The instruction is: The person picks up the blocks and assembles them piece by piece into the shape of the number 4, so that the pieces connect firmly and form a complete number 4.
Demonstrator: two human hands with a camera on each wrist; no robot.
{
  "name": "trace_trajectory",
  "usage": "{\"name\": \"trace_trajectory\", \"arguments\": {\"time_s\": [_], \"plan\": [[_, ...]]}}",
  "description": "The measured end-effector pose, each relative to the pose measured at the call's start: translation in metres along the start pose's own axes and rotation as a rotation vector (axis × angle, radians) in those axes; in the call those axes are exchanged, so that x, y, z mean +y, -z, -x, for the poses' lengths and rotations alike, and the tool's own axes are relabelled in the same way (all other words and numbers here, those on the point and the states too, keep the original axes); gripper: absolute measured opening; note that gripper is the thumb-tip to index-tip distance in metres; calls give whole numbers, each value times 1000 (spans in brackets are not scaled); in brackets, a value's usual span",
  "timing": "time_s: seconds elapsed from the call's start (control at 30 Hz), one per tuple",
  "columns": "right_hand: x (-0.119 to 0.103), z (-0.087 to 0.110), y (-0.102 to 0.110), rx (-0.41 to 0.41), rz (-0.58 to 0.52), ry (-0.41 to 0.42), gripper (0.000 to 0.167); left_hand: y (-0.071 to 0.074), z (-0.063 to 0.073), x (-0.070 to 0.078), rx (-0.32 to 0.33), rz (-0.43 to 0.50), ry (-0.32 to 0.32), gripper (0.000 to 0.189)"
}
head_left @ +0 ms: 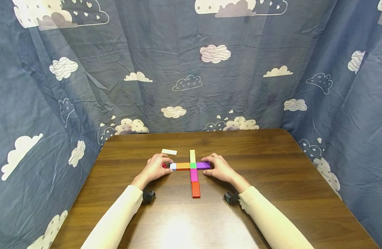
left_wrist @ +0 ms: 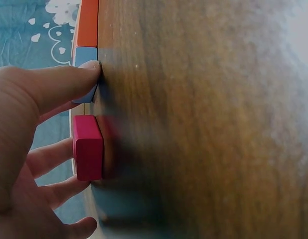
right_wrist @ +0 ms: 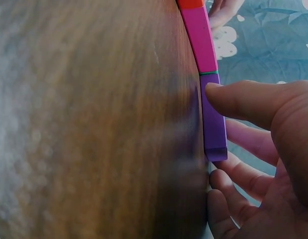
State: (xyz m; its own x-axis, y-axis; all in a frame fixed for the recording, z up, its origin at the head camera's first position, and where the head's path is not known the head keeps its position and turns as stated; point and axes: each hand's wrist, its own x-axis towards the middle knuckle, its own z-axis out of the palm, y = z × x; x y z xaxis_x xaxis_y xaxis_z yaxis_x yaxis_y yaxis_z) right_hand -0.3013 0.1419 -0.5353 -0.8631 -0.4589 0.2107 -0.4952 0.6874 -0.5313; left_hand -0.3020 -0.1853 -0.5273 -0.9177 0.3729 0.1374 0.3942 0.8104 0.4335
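Observation:
Colored blocks lie joined in a cross on the table. At the end of its left arm, my left hand [head_left: 155, 168] pinches a light blue block [head_left: 173, 166] between thumb and fingers, against an orange block [head_left: 183, 166]. Beneath that hand sits a crimson block [left_wrist: 88, 149], beside the other fingers in the left wrist view. My right hand [head_left: 221, 168] has thumb and fingers on opposite long sides of a purple block [head_left: 202, 165], the cross's right arm. A small green block [head_left: 193, 165] forms the center, with a pale yellow block [head_left: 192, 155] behind it and a magenta block [head_left: 194, 175] in front.
A red block [head_left: 195, 190] continues the front arm of the cross. Behind my left hand a white block [head_left: 169, 151] lies apart on the brown wooden table [head_left: 265, 166]. A blue cloud-print curtain [head_left: 178, 41] hangs around the table's back and sides.

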Motion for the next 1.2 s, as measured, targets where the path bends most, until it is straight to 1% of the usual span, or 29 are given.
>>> {"name": "trace_trajectory", "arguments": {"time_s": [0.23, 0.5, 0.73, 0.9, 1.07, 1.2], "plan": [[0, 1, 1, 1, -3, 2, 49, 0, 0, 2, -2, 7, 7, 31], [-3, 3, 1, -6, -6, -8, 48, -2, 0, 1, 2, -7, 8, 32], [-2, 2, 1, 5, -7, -12, 47, -1, 1, 2, 18, 0, -4, 32], [-1, 1, 1, 6, -18, -11, 46, 1, 0, 3, 6, 6, 7, 32], [-2, 1, 2, -3, -34, -13, 47, 3, 0, 2, -9, -11, 0, 35], [-2, 1, 1, -5, -41, -14, 47, 10, -1, 2, -37, 24, -10, 37]]}}
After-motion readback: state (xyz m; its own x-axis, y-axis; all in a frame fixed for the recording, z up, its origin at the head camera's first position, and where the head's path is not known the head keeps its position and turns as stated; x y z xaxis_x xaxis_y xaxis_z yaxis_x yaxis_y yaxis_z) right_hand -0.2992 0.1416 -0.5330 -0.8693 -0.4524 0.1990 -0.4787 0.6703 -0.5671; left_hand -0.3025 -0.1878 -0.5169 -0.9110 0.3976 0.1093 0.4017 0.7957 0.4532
